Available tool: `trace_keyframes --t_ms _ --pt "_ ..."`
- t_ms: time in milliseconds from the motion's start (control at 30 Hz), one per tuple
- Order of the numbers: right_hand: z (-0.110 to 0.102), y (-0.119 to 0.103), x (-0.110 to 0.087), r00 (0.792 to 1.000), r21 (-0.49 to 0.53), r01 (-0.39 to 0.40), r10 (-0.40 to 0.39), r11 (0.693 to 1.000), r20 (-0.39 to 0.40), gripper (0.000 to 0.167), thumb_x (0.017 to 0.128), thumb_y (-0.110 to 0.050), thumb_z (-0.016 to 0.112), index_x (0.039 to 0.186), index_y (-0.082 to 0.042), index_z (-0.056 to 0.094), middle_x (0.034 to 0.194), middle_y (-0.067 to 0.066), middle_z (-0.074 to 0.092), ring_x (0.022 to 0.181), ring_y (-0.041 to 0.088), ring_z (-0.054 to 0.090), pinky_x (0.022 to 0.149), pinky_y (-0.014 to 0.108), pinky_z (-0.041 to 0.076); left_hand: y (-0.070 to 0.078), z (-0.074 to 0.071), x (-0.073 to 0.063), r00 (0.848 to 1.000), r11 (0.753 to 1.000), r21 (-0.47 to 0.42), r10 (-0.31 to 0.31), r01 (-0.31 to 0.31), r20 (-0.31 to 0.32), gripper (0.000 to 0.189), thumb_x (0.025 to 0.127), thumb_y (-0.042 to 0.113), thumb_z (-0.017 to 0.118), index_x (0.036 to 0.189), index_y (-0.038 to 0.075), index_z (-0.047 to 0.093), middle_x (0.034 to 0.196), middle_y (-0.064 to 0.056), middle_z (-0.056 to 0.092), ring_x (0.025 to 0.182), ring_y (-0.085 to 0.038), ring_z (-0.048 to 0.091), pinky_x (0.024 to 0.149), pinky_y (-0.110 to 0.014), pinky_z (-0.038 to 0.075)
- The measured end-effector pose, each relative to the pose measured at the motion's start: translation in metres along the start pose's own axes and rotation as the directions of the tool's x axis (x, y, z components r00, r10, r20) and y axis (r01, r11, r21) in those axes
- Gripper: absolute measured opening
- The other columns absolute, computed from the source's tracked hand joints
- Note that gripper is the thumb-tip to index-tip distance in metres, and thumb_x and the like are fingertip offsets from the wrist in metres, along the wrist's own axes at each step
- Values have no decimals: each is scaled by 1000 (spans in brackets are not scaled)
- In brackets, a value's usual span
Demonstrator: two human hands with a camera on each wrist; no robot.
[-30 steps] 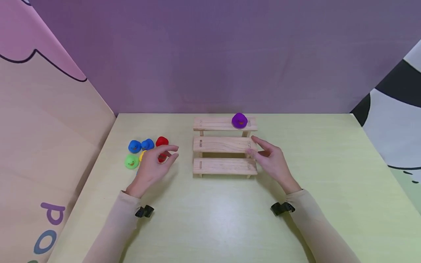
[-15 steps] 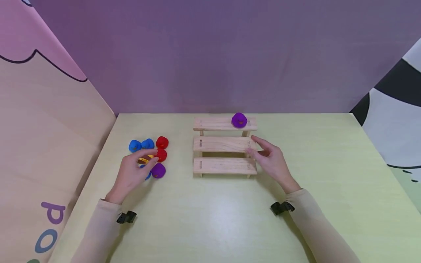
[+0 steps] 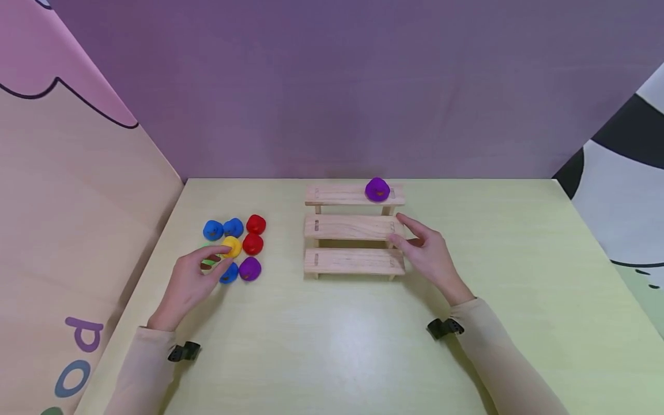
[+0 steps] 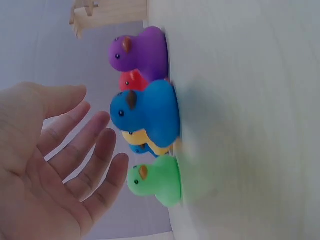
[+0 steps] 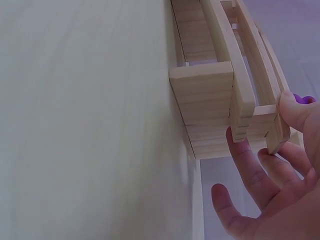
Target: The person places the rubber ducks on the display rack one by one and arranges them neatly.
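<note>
My left hand (image 3: pixel 191 281) hovers at the near left of a group of toy ducks, fingers spread and holding nothing. Behind its fingers the green duck (image 4: pixel 162 181) is mostly hidden in the head view. Close by sit a yellow duck (image 3: pixel 234 245), a near blue duck (image 3: pixel 229 273) and a purple duck (image 3: pixel 251 269). My right hand (image 3: pixel 429 253) grips the right end of the middle step of a three-step wooden stand (image 3: pixel 353 227), thumb on top and fingers around the end. Another purple duck (image 3: pixel 377 190) sits on the top step, toward the right.
Two red ducks (image 3: pixel 253 244) line the right side of the group, and two more blue ducks (image 3: pixel 212 230) sit at its back. A purple wall (image 3: pixel 332 92) rises behind the table (image 3: pixel 332 346). A printed panel (image 3: pixel 78 219) borders the left side.
My left hand has moved left and toward me across the ducks, uncovering the purple, red and yellow ones and covering the green one. My right hand has stayed on the stand.
</note>
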State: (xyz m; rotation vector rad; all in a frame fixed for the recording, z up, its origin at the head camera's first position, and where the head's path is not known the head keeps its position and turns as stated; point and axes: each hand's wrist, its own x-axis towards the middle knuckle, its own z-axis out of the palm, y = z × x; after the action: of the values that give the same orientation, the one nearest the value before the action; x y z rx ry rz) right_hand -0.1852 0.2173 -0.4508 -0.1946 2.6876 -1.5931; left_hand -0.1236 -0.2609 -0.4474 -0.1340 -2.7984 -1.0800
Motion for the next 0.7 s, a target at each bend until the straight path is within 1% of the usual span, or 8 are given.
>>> trace_keyframes --t_ms 133,300,533,700 --pt "-2 0 -1 1000 -14 -14 15 1000 12 67 102 -41 73 160 -16 50 168 15 43 109 42 76 66 21 56 -5 -2 -4 1000 1000 10 -5 5 14 32 102 19 73 131 5 74 122 -17 78 103 -34 71 92 -54 60" --pt "-3 0 -1 999 -17 -17 17 1000 28 67 102 -41 72 160 -17 50 169 14 43 110 42 76 66 22 55 -10 -3 -7 999 1000 23 -2 1 36 34 100 16 75 132 4 74 123 -18 77 105 -35 70 92 -57 61" --pt "-3 0 -2 999 -7 -20 20 1000 36 66 102 -40 73 160 -17 50 169 12 43 110 41 76 64 22 54 -12 -5 -10 997 1000 23 -14 12 82 32 99 12 76 130 4 75 120 -15 79 106 -34 72 94 -56 61" --pt "-3 -1 -3 999 -12 -20 20 1000 27 66 102 -41 73 160 -17 51 168 12 44 108 40 76 64 22 53 -11 -7 -12 994 1000 18 5 -7 106 29 99 13 77 126 3 77 118 -14 79 104 -33 73 93 -56 61"
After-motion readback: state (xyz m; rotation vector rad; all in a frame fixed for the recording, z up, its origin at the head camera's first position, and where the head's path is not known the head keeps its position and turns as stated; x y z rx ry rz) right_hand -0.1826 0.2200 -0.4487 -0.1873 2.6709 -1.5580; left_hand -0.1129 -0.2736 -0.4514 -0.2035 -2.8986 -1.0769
